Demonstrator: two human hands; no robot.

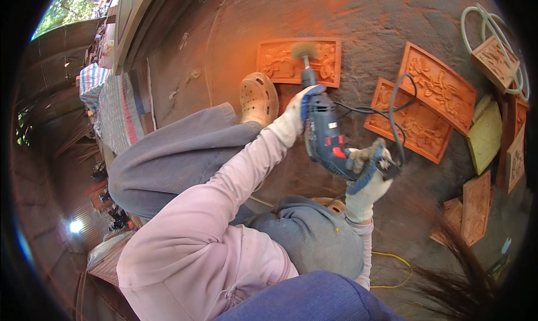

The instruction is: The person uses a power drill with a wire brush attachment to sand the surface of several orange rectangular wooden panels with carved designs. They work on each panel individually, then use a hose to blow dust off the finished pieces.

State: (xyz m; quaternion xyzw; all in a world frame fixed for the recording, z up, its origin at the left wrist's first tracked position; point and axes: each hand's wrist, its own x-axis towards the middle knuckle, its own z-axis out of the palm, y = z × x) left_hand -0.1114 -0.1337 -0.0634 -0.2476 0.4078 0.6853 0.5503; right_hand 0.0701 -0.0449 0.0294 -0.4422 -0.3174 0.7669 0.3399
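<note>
A dark blue power drill [322, 130] with red switches is held across the middle of the view. My left hand [292, 117], in a white and blue work glove, wraps round its front end near the chuck. Gloved alike, my right hand [367, 178] grips the rear handle, and the fingers there partly hide the trigger. A round brush wheel [304, 50], blurred, sits on the drill's shaft. It is over the upper right part of a reddish carved wood panel [274, 57] lying on the floor, and seems to touch it.
Two more carved panels [440, 85] overlap to the right, with the black drill cord [395, 111] looping across them. Further right are a pale hose [493, 18], a yellowish board [485, 136] and several carved pieces [476, 209]. My clog [259, 99] stands just below the worked panel. A yellow cable [400, 268] curves at lower right.
</note>
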